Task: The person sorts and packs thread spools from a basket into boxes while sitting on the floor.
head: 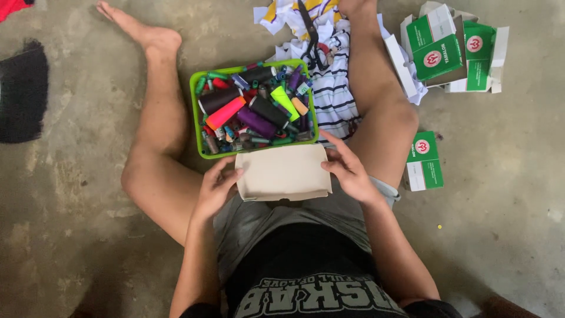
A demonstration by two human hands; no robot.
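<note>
Cardboard box flap [285, 174] held flat btwn both hands, long axis L-R: left hand [216, 187] & right hand [348, 171] each clenched on an end; green thread tray [197, 118] just beyond.

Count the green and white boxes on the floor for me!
3: two lie flattened together at the top right, one nearer the leg and one further out. A third box sits alone beside the knee. More may hide under the cloth.
</note>
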